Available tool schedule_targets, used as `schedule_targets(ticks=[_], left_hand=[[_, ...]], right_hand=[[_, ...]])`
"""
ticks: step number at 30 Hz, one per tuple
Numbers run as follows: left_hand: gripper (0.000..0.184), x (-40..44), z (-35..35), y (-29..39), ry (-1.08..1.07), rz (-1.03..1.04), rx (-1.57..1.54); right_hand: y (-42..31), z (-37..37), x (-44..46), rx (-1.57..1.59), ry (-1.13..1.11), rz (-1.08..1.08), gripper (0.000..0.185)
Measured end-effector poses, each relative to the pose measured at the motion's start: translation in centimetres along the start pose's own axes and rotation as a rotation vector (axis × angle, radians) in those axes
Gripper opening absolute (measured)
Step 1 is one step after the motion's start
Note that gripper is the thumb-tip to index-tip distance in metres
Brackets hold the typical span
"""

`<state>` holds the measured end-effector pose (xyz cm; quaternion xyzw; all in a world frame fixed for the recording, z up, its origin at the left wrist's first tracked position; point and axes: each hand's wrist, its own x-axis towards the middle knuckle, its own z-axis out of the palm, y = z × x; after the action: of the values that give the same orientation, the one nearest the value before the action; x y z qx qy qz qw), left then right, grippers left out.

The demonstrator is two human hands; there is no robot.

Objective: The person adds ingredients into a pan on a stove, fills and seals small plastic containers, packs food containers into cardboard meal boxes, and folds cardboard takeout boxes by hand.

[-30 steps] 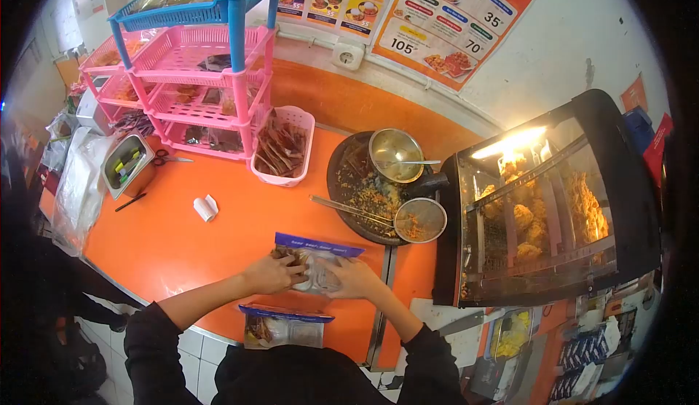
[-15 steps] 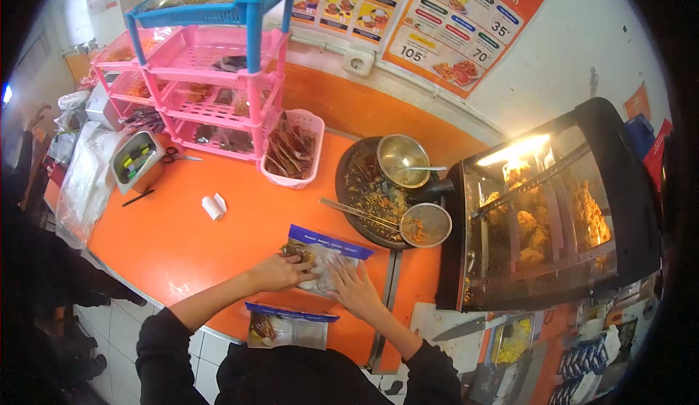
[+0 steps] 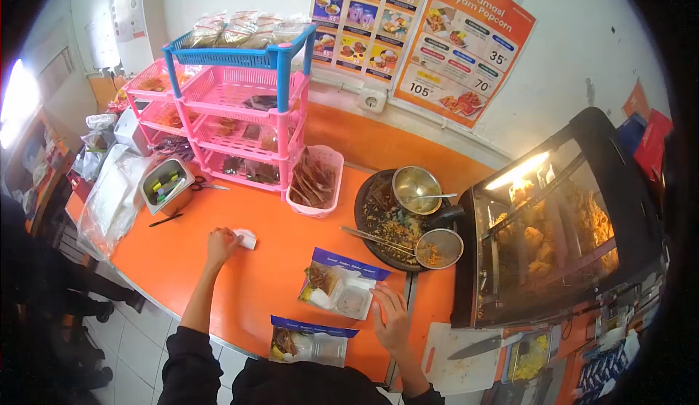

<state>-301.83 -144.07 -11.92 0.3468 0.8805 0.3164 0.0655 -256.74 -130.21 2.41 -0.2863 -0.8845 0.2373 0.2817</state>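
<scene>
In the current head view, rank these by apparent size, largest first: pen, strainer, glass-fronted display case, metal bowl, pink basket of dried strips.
1. Display case
2. Pink basket
3. Metal bowl and strainer: too alike to rank
4. Pen

two food packs [image 3: 331,288], one steel bowl [image 3: 409,181], one strainer [image 3: 441,248], one knife [image 3: 477,347], one pair of scissors [image 3: 211,186]

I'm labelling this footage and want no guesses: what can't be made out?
Head view, all:
Whether the left hand grips the white roll: fingers hide it.
Fine print on the orange poster: too small.
Other person: upper body lost in the dark left edge.
</scene>
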Motion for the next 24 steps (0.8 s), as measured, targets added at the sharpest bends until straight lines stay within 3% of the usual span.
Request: schedule_targets(ticks=[4,6,9,12,15,16,18,20,21,24], left_hand=[[0.021,-2.9,-4.9,6.8,-0.265,0.189,-0.652],[0.015,-6.5,-11.3,14.5,-0.387,0.302,-0.520],[0.017,-9.7,-16.2,19.1,-0.405,0.755,-0.390],[0.019,-13.0,-21.1,21.8,-0.436,0.763,-0.142],[0.020,-14.1,-22.8,19.5,-0.359,0.903,-0.032],[0.022,-14.6,-22.7,18.0,-0.421,0.830,-0.125],[0.026,-15.7,-22.6,15.3,-0.543,0.689,-0.324],[0.030,-16.5,-24.0,13.6,-0.639,0.497,-0.292],[0.032,-16.4,-24.8,12.8,-0.691,0.406,-0.278],[0.026,-13.8,-25.6,7.6,-0.580,0.501,-0.115]], right_hand=[[-3.8,-1.6,2.4,0.176,0.021,-0.085,0.028],[-7.8,-2.4,4.6,0.243,-0.021,-0.177,0.034],[-13.4,-1.1,7.5,0.280,-0.089,-0.358,0.050],[-16.3,1.2,8.7,0.273,-0.189,-0.459,0.053],[-17.7,3.5,8.4,0.471,-0.460,-0.262,0.046],[-18.4,3.3,8.4,0.352,-0.512,-0.292,0.038],[-18.6,5.1,7.7,0.531,-0.704,-0.171,0.035],[-19.5,6.9,7.2,0.614,-0.867,-0.029,0.033],[-19.6,8.6,6.6,0.648,-0.824,-0.062,0.032],[-19.3,15.1,4.3,0.764,-0.730,-0.081,0.031]])
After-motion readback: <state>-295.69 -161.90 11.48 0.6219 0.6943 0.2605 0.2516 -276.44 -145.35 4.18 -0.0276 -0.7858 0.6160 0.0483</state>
